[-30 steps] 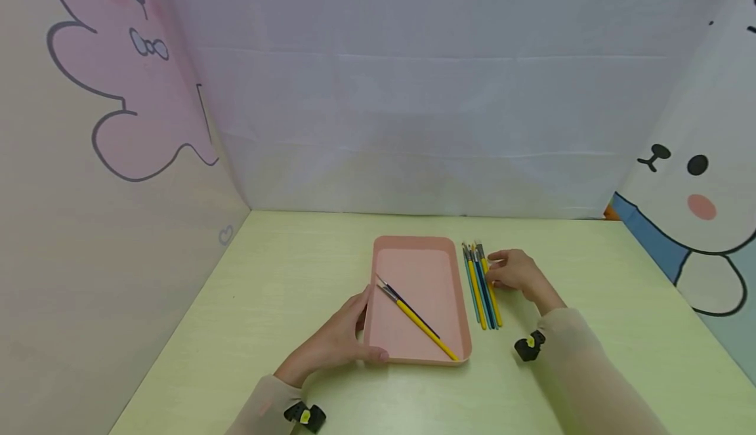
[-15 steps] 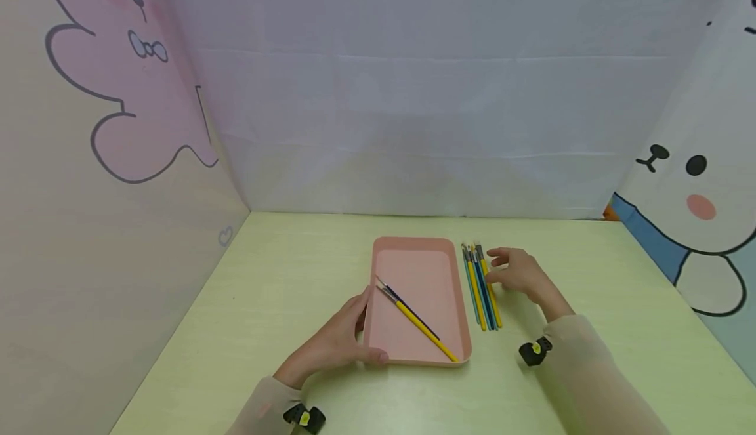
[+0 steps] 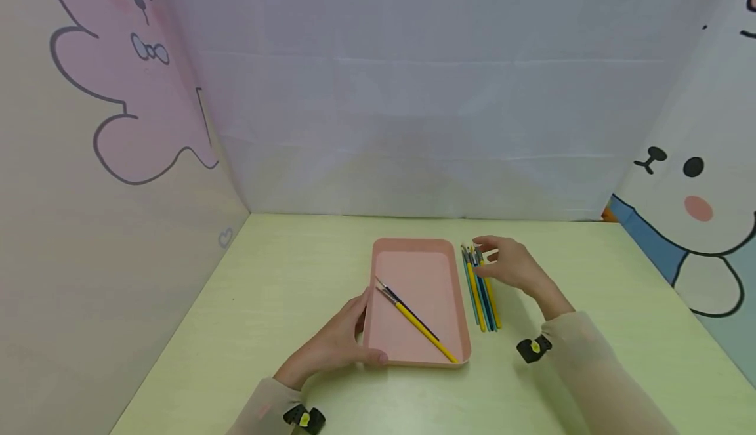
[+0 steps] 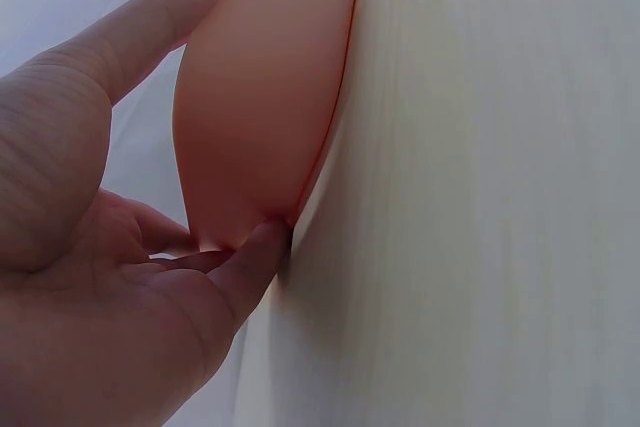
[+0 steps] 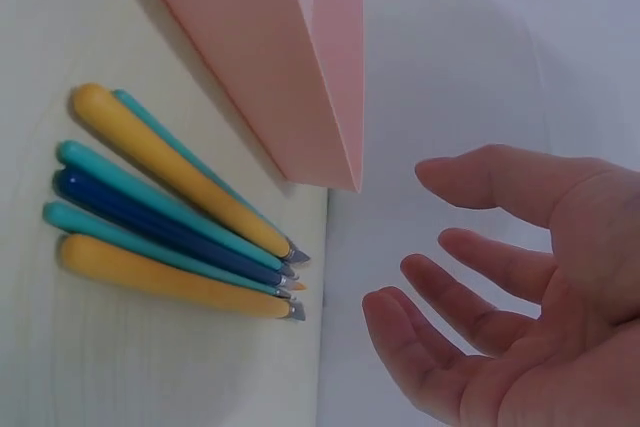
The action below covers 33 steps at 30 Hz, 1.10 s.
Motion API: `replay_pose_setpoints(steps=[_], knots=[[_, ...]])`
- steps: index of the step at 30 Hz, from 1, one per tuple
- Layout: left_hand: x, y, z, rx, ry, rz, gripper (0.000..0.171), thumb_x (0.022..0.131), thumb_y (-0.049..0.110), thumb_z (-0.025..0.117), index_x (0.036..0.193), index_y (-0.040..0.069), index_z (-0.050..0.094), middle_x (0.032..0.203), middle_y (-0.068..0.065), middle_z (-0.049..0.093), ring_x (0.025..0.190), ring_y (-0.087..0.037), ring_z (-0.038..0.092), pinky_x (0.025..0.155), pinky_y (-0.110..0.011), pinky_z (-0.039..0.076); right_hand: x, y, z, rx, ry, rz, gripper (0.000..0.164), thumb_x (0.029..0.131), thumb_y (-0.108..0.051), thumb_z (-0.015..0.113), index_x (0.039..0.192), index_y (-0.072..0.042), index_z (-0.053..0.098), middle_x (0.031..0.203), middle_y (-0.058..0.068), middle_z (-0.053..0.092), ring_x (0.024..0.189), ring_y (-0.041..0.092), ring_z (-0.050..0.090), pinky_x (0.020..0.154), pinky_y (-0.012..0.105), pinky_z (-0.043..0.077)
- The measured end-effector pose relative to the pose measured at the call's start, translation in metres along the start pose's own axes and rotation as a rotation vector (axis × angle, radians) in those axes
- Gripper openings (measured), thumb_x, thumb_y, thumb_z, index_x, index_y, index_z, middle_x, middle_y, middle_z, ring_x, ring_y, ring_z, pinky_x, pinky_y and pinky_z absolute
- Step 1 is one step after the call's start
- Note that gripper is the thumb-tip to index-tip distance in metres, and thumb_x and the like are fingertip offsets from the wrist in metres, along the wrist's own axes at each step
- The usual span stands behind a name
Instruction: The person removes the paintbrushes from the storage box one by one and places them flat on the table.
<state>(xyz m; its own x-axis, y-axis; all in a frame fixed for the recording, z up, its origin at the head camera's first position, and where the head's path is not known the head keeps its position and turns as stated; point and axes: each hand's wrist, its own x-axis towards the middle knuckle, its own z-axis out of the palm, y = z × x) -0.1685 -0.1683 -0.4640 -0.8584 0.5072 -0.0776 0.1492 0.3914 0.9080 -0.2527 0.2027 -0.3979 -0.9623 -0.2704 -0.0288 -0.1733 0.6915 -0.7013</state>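
My left hand (image 3: 332, 344) grips the near left corner of a pink tray (image 3: 416, 266), thumb on the near rim and fingers against the side. A yellow paintbrush (image 3: 424, 331) and a dark-handled paintbrush (image 3: 413, 313) lie diagonally inside it. Just right of the tray, several paintbrushes lie side by side on the table, bristles pointing away. The right wrist view shows yellow (image 5: 170, 275), teal and navy (image 5: 150, 212) handles among them. My right hand (image 3: 512, 266) hovers over their bristle ends, fingers apart and loosely bent, holding nothing.
The pale table (image 3: 295, 271) meets a white backdrop (image 3: 378, 126) behind the tray. Side panels bear a pink cartoon figure (image 3: 142, 94) on the left and a white cartoon face (image 3: 673, 205) on the right. Black wrist cameras (image 3: 533, 350) sit on both sleeves.
My right hand has shifted left and away from me, from the right side of the brush row to over the bristle ends. The left hand and tray stay put.
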Motion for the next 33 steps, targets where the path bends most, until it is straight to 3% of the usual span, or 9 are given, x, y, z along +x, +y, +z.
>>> replay_pose_setpoints(steps=[17, 26, 33], knots=[[0.0, -0.001, 0.0, -0.005, 0.009, 0.015, 0.131, 0.078, 0.03, 0.098, 0.173, 0.021, 0.007, 0.161, -0.015, 0.035, 0.128, -0.023, 0.056, 0.113, -0.044, 0.048, 0.012, -0.044, 0.012, -0.054, -0.05, -0.111, 0.064, 0.093, -0.006, 0.08, 0.151, 0.003, 0.054, 0.141, 0.029, 0.06, 0.119, 0.046, 0.062, 0.091, 0.049, 0.059], [0.002, 0.0, 0.001, -0.015, 0.001, 0.034, 0.13, 0.079, 0.03, 0.097, 0.173, 0.021, 0.007, 0.159, -0.014, 0.037, 0.127, -0.024, 0.057, 0.112, -0.042, 0.049, 0.017, -0.063, 0.036, -0.083, -0.101, -0.152, 0.065, 0.091, -0.004, 0.08, 0.151, 0.002, 0.055, 0.142, 0.029, 0.06, 0.125, 0.049, 0.061, 0.094, 0.052, 0.059], [0.003, -0.001, 0.0, -0.007, -0.005, 0.041, 0.128, 0.08, 0.031, 0.097, 0.171, 0.034, 0.008, 0.157, -0.012, 0.038, 0.126, -0.023, 0.056, 0.111, -0.039, 0.05, 0.024, -0.068, 0.057, -0.049, -0.115, -0.171, 0.062, 0.088, 0.001, 0.082, 0.146, 0.001, 0.06, 0.141, 0.025, 0.062, 0.122, 0.047, 0.063, 0.093, 0.049, 0.06]])
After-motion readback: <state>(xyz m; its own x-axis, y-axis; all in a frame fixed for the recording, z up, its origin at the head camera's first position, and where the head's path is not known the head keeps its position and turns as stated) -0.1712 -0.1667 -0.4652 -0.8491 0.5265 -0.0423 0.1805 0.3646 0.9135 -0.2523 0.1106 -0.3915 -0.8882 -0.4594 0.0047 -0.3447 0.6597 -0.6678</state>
